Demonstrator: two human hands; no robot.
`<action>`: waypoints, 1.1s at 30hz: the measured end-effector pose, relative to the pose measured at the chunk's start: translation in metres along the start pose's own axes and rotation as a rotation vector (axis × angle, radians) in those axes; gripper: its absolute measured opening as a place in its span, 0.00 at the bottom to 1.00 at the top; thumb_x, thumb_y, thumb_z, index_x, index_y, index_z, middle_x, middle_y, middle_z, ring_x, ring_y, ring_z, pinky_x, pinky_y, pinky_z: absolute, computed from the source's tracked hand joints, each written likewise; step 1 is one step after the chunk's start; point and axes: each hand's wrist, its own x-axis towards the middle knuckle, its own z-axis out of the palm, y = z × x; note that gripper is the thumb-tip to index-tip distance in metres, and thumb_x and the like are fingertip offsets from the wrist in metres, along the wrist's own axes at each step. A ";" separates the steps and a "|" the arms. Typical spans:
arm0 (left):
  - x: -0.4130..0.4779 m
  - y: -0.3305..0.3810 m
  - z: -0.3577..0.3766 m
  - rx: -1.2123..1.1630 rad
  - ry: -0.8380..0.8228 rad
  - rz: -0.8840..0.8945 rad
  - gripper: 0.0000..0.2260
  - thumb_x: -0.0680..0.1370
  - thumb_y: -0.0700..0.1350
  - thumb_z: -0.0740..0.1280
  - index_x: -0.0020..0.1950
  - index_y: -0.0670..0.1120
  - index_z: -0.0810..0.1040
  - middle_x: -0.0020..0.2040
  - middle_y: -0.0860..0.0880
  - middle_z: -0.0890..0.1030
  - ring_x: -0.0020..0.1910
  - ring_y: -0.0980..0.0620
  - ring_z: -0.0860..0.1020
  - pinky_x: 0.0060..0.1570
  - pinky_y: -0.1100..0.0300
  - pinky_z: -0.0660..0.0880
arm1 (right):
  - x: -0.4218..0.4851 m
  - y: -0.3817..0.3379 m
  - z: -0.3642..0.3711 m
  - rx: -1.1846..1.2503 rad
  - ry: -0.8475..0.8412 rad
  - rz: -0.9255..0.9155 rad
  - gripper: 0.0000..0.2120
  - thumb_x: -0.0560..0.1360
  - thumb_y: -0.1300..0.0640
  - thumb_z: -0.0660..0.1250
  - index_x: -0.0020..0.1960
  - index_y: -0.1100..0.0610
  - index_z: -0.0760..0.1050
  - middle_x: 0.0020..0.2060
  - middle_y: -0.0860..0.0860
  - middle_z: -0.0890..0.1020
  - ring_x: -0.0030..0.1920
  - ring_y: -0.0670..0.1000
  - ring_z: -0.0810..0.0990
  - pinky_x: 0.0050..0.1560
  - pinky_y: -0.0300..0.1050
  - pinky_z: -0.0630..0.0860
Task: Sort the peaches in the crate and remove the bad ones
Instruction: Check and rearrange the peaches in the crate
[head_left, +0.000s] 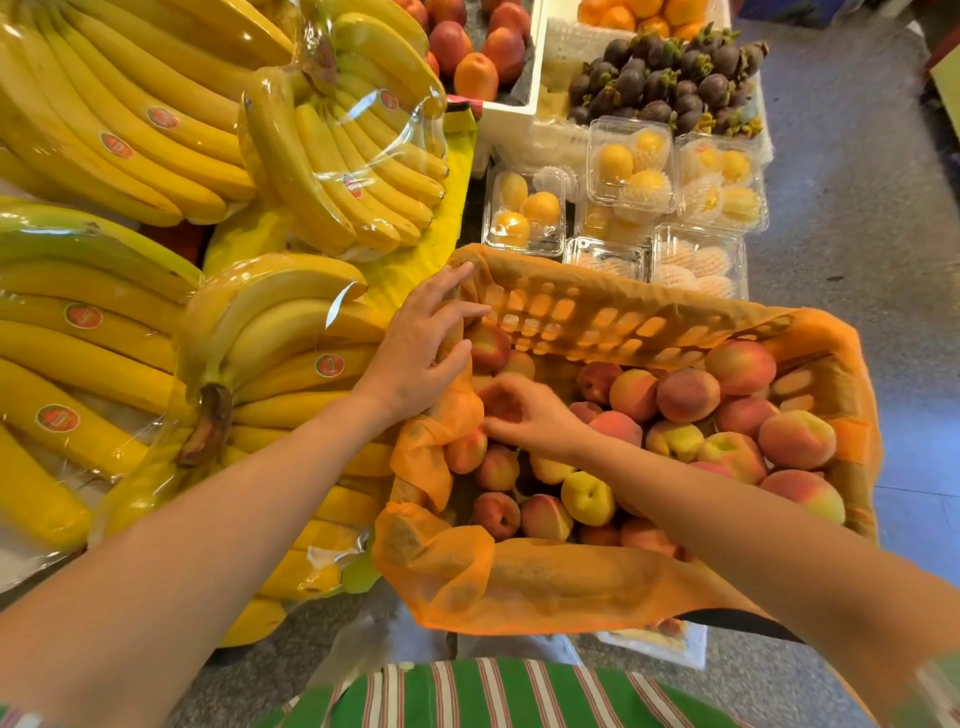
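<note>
Turning the gripped peach (500, 408) fully and pressing lightly for soft spots seems best. Right hand (535, 418) curls round it near the far-left corner of the crate (852, 374); left hand (423, 340), fingers spread, presses the orange liner (519, 577) back. Count: 1 crate, approx. two dozen peaches (688, 395) showing, prob. more beneath.

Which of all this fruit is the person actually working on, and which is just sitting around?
Job: peaches in the orange-lined crate; left hand resting on its far left corner; right hand gripping one peach.
Lying about: bananas; mangosteens; clear boxes of yellow fruit; red fruit.
</note>
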 end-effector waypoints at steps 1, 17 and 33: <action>0.000 0.000 0.000 -0.005 0.000 0.001 0.18 0.76 0.47 0.60 0.65 0.49 0.75 0.76 0.48 0.62 0.77 0.49 0.56 0.74 0.47 0.57 | 0.005 0.002 -0.005 -0.014 0.122 0.019 0.16 0.74 0.54 0.71 0.59 0.59 0.75 0.52 0.53 0.80 0.51 0.52 0.79 0.52 0.54 0.77; 0.003 0.002 0.000 -0.068 0.018 -0.028 0.17 0.76 0.44 0.61 0.64 0.48 0.76 0.75 0.48 0.62 0.76 0.50 0.56 0.74 0.48 0.56 | 0.059 -0.003 0.008 0.035 0.475 0.441 0.29 0.66 0.38 0.72 0.59 0.54 0.71 0.49 0.51 0.81 0.47 0.53 0.81 0.45 0.50 0.80; 0.010 0.034 0.003 0.366 -0.141 0.196 0.35 0.65 0.71 0.64 0.67 0.55 0.74 0.60 0.50 0.79 0.68 0.51 0.70 0.70 0.49 0.50 | -0.018 -0.022 -0.050 0.855 -0.064 0.540 0.31 0.78 0.33 0.49 0.59 0.56 0.77 0.35 0.54 0.80 0.30 0.49 0.74 0.27 0.36 0.69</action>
